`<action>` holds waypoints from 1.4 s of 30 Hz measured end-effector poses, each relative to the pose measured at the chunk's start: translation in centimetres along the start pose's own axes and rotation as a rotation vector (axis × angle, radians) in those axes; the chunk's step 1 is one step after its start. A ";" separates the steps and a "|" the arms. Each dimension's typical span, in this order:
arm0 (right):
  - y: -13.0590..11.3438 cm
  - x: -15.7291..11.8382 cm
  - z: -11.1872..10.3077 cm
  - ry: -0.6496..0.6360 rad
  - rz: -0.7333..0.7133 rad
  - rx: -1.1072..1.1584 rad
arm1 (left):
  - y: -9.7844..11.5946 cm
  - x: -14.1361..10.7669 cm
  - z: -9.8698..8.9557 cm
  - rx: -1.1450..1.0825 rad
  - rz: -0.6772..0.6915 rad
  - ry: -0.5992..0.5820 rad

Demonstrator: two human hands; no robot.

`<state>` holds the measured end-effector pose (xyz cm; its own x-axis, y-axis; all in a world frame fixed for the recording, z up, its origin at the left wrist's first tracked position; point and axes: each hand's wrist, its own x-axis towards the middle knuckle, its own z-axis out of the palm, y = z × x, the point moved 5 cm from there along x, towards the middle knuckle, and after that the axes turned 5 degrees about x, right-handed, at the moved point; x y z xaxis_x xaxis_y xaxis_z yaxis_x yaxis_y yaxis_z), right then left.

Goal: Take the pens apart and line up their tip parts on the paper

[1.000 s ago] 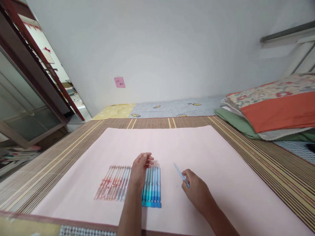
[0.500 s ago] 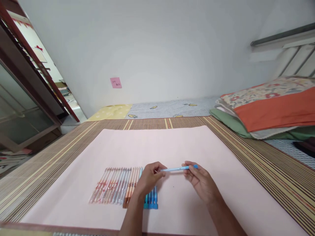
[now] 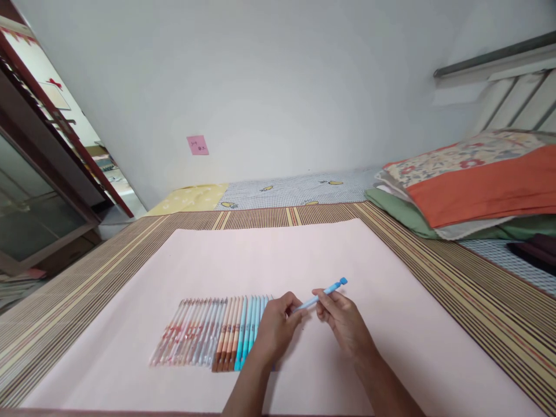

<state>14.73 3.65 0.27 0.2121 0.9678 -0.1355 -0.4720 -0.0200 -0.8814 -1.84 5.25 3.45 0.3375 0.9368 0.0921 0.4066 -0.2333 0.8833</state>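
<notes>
Between my hands is a light blue pen (image 3: 333, 286) with a darker blue end, tilted so that this end points up and to the right. My left hand (image 3: 280, 324) pinches its lower left tip. With thumb and fingers, my right hand (image 3: 343, 321) grips the barrel near the middle. To the left, a row of pens lies side by side on a pink sheet (image 3: 260, 255): clear patterned pens (image 3: 186, 333), peach and brown pens (image 3: 227, 336), then blue pens (image 3: 247, 330). My left hand and forearm hide part of the blue ones.
The sheet lies on a striped mat (image 3: 108, 272). Folded bedding (image 3: 482, 185) is piled at the right, by a white headboard. A pink sticky note (image 3: 197, 145) is on the wall behind. A doorway stands at the far left.
The held pen has turned from nearly level to slanted, its darker end now raised. My right hand has shifted along the barrel away from that end. The view has shifted slightly.
</notes>
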 end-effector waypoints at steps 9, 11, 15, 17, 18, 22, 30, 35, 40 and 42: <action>-0.6 0.5 0.2 -0.049 -0.144 -0.115 | -0.1 -0.3 0.9 -0.171 -0.061 -0.042; -0.8 0.5 0.2 -0.079 -0.152 -0.116 | -0.3 -0.3 1.1 -0.259 -0.088 -0.061; -0.8 0.4 0.3 -0.119 -0.120 -0.076 | 0.0 -0.4 1.9 -0.462 -0.144 -0.151; -0.6 0.4 0.2 -0.110 -0.106 -0.053 | 0.5 -0.5 2.0 -0.517 -0.126 -0.118; -0.5 0.4 0.2 -0.103 -0.103 -0.049 | 0.7 -0.6 2.0 -0.527 -0.107 -0.073; -0.4 0.3 0.3 -0.087 -0.114 -0.071 | 0.6 -0.7 1.9 -0.497 -0.110 0.044; -0.8 0.4 -0.2 -0.026 -0.159 -0.096 | 0.0 -0.2 2.3 -0.601 -0.208 -0.024; -0.9 0.5 -0.4 -0.018 -0.160 -0.077 | -0.1 -0.1 2.4 -0.614 -0.210 0.035; -1.1 0.4 -0.5 -0.010 -0.165 -0.098 | -0.7 -0.1 2.8 -0.646 -0.301 -0.008; -1.1 0.4 -0.6 -0.002 -0.173 -0.086 | -0.5 0.1 2.7 -0.676 -0.258 0.012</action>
<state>15.88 3.95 0.90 0.2822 0.9591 0.0219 -0.3535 0.1251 -0.9270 0.23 4.75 1.79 0.2908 0.9440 -0.1561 -0.1435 0.2044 0.9683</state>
